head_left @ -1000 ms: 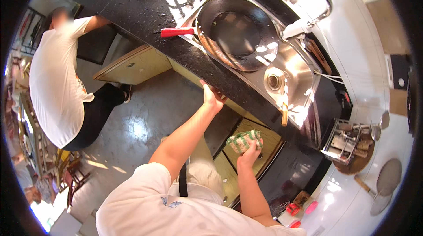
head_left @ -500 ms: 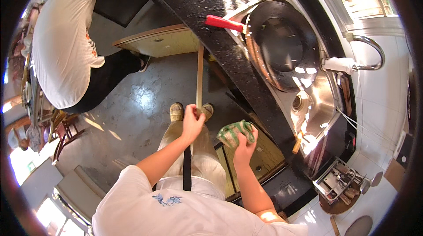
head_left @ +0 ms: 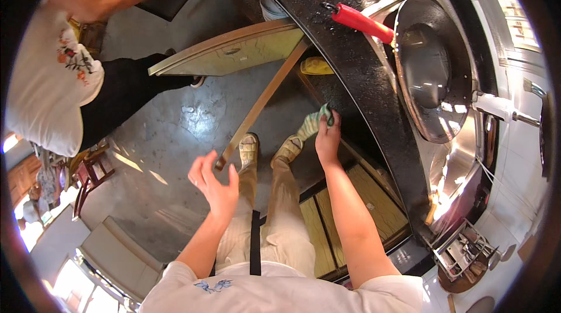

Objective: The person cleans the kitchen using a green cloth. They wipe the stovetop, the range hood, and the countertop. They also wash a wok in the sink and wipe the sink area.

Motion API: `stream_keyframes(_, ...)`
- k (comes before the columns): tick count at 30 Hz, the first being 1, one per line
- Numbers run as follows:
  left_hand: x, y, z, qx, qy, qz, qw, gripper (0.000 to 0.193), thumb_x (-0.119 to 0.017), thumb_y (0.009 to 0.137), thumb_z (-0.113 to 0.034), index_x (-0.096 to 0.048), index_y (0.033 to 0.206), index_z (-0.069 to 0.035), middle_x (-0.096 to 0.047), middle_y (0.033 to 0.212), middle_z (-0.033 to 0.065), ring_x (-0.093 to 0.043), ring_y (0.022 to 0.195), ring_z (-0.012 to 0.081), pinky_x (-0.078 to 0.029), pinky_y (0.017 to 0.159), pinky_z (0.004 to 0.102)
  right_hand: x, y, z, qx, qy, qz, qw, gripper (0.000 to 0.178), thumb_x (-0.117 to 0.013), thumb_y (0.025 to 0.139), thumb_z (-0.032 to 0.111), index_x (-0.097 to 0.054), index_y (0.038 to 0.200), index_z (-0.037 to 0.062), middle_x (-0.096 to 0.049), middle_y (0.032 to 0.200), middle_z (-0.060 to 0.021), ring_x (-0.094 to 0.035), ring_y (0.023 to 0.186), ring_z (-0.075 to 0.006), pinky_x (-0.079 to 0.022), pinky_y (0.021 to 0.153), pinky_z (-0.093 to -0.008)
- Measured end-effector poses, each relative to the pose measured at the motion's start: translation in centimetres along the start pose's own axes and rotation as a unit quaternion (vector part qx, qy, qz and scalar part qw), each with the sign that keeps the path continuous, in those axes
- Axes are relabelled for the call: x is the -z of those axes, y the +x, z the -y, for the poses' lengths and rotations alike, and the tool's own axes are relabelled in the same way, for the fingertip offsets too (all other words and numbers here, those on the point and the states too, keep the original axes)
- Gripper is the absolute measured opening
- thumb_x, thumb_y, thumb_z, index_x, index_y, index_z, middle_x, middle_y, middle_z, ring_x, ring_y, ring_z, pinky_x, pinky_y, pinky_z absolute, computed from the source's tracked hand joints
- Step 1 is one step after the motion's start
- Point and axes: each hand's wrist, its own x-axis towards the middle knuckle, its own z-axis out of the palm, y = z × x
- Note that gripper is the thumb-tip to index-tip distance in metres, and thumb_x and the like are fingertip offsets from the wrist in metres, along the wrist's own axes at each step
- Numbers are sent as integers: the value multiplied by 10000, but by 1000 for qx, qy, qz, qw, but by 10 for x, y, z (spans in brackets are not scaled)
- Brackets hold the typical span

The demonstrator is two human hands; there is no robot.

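My left hand (head_left: 216,187) is open, its thumb and fingers spread around the near end of a cabinet door (head_left: 263,99) seen edge-on. Whether the fingers touch the door, I cannot tell. In my right hand (head_left: 328,143) is a crumpled green and white cloth (head_left: 311,126), held at the mouth of the open cabinet under the black counter (head_left: 374,108). The cloth hangs toward my right shoe (head_left: 287,150). Inside the cabinet lies a yellow object (head_left: 316,66).
A second cabinet door (head_left: 234,53) stands open farther off, with stacked dishes (head_left: 272,6) behind it. A co-worker (head_left: 44,91) is at the far left. On the sink (head_left: 453,164) rests a wok (head_left: 429,73) with a red handle. A utensil rack (head_left: 464,248) stands at right.
My right hand has carried the cloth forward to the cabinet opening. My left fingers have spread at the door's end, and the door now slants farther left. The view has shifted.
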Motion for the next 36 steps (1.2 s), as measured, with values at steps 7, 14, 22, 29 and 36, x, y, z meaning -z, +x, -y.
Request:
stream_keyframes(7, -177, -25, 17, 275, -456, 230, 815, 506, -368, 1005, -382, -398, 1344, -8, -379, 1338, 155, -352, 1276, 295, -291, 1071, 360, -39, 31, 5, 155, -109, 47, 981, 302, -576, 923, 168, -490, 1169, 15, -552, 1112, -220, -553, 1023, -399, -468, 815, -467)
stream_keyframes(14, -340, 94, 42, 372, -675, 467, 433, 482, -392, 975, -520, -552, 1168, -109, -605, 1148, 81, -540, 1127, 220, -401, 1001, 410, -63, 97, -20, 297, -163, 244, 909, 330, -642, 779, -1, -544, 1087, 68, -514, 1106, -161, -542, 1014, -384, -488, 797, -467)
stream_keyframes(22, -422, 101, 83, 448, -667, 293, 518, 252, -500, 982, -216, -557, 1173, -61, -594, 1135, 88, -574, 1029, 207, -493, 865, 373, -80, 149, -56, 156, -58, 170, 971, 525, -505, 843, 6, -437, 1360, 71, -435, 1392, -137, -528, 1151, -298, -452, 920, -370)
stream_keyframes(29, -463, 116, 69, 427, -586, 294, 622, 225, -484, 957, -72, -568, 1165, -47, -619, 1129, 85, -610, 955, 211, -525, 791, 348, -117, 192, -111, 108, -286, 175, 936, 592, -448, 842, -31, -363, 1422, 49, -291, 1512, -132, -363, 1332, -336, -362, 1058, -387)
stream_keyframes(36, -494, 104, 73, 389, -691, 272, 545, 261, -524, 897, -25, -568, 1152, -51, -653, 1040, 98, -648, 840, 198, -543, 631, 318, -119, 200, -158, 241, -272, 91, 927, 608, -477, 795, -87, -427, 1385, 49, -318, 1500, -113, -363, 1331, -333, -363, 1068, -382)
